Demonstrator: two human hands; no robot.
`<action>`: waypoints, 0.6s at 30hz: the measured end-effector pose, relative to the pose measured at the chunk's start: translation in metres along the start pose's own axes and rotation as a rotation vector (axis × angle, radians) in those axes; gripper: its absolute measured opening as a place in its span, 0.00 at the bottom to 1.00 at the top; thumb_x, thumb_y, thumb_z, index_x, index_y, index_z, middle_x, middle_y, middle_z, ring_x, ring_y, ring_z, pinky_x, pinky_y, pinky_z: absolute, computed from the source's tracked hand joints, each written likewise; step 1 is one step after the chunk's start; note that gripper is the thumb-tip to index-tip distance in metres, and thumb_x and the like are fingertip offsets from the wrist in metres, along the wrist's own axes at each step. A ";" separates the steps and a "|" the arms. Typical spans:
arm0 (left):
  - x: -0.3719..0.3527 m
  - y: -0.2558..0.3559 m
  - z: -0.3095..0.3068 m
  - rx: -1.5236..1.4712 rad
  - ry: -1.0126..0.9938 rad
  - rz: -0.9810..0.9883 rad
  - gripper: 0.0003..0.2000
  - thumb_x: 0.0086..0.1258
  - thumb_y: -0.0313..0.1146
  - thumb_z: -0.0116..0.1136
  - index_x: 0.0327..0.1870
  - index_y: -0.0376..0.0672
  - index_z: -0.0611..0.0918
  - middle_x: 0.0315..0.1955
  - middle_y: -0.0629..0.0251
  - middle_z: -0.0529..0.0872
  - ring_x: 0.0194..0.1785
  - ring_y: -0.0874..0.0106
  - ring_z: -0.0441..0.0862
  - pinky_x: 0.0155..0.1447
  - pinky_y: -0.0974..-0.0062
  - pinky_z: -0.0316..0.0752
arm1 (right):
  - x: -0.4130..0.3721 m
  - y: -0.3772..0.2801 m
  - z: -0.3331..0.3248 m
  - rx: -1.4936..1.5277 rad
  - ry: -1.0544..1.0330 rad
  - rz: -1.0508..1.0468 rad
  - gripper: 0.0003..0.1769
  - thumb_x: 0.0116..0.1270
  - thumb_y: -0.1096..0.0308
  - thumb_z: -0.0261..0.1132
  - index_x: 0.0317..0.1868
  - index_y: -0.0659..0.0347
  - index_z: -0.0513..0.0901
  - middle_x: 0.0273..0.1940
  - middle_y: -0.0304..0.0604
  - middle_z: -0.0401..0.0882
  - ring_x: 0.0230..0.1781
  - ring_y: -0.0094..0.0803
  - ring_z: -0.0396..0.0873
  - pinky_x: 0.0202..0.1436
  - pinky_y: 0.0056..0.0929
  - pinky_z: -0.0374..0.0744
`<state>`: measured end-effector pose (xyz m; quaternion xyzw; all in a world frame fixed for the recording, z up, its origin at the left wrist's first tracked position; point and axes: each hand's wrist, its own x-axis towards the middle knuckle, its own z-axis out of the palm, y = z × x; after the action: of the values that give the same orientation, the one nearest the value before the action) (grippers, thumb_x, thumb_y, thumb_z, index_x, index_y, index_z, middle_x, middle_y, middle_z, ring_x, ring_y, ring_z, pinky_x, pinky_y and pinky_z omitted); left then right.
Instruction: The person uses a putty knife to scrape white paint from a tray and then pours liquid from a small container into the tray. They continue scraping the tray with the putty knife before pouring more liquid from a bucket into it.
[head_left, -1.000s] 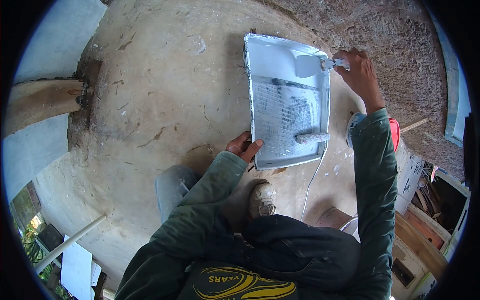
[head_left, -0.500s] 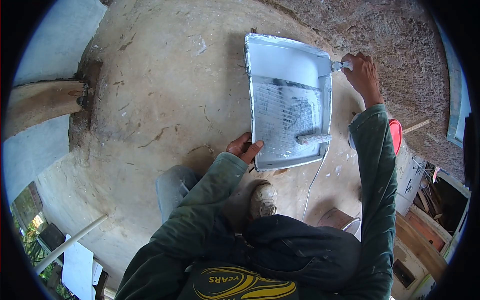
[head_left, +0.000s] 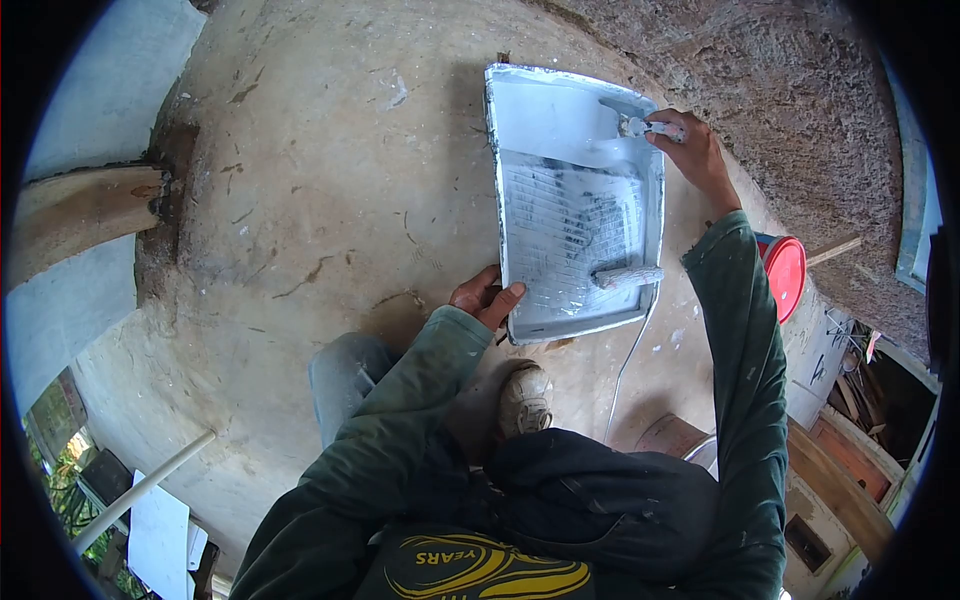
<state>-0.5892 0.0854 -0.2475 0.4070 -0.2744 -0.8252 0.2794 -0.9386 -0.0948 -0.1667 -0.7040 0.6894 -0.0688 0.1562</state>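
Hands at a tray of paint. The hands are apart: the left hand (head_left: pixel 480 298) grips the tray (head_left: pixel 575 328) at its near left corner, thumb over the rim, while the right hand (head_left: pixel 698 158) pinches the handle of a scraper (head_left: pixel 636 126), whose blade is at the paint (head_left: pixel 550 115) in the far end. The tray lies ahead of the shoe (head_left: pixel 526 398); a roller (head_left: pixel 625 277) rests on its ribbed slope, near the right rim. Paint could slop over the rim if the scraper pushed hard against the wall or the left grip slackened and let the tray tilt; a tilt could also dislodge the roller, and a smeared handle could slip in the fingers. The shirt (head_left: pixel 455 560) bears yellow lettering, inverted in this view, reading "YEARS"; no brand is legible on the scraper or the red lid (head_left: pixel 786 280)
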 end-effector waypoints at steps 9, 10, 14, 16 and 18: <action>0.002 -0.001 0.001 0.036 0.006 0.011 0.27 0.71 0.42 0.61 0.63 0.32 0.70 0.44 0.56 0.86 0.46 0.73 0.83 0.50 0.76 0.78 | 0.012 -0.041 0.020 0.069 0.000 -0.052 0.17 0.58 0.61 0.72 0.49 0.52 0.86 0.45 0.52 0.84 0.44 0.45 0.84 0.52 0.36 0.80; 0.001 0.001 0.002 0.034 0.010 0.014 0.27 0.71 0.41 0.61 0.63 0.32 0.70 0.44 0.55 0.86 0.46 0.73 0.83 0.51 0.76 0.78 | 0.013 -0.045 0.022 0.065 0.005 -0.070 0.17 0.59 0.62 0.72 0.49 0.52 0.86 0.46 0.52 0.84 0.45 0.45 0.84 0.52 0.37 0.80; 0.001 0.001 0.001 0.027 0.008 -0.009 0.27 0.71 0.41 0.61 0.63 0.32 0.71 0.42 0.56 0.86 0.45 0.72 0.83 0.51 0.77 0.77 | 0.018 -0.057 0.029 0.098 -0.004 -0.080 0.16 0.59 0.61 0.72 0.48 0.52 0.86 0.47 0.51 0.84 0.44 0.44 0.84 0.53 0.37 0.80; 0.001 0.000 0.001 0.026 0.007 -0.009 0.27 0.71 0.41 0.62 0.63 0.32 0.70 0.41 0.56 0.87 0.45 0.72 0.83 0.52 0.77 0.77 | 0.019 -0.062 0.031 0.096 -0.004 -0.076 0.15 0.60 0.59 0.71 0.47 0.50 0.86 0.46 0.50 0.84 0.46 0.44 0.84 0.55 0.38 0.79; 0.002 -0.001 0.001 0.026 0.006 -0.010 0.27 0.71 0.41 0.62 0.63 0.33 0.70 0.41 0.57 0.87 0.45 0.72 0.83 0.52 0.77 0.77 | 0.021 -0.068 0.032 0.053 -0.011 -0.072 0.15 0.61 0.59 0.71 0.48 0.49 0.86 0.46 0.50 0.84 0.47 0.43 0.83 0.56 0.38 0.79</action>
<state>-0.5908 0.0848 -0.2484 0.4146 -0.2822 -0.8216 0.2710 -0.8631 -0.1119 -0.1779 -0.7243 0.6607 -0.0887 0.1761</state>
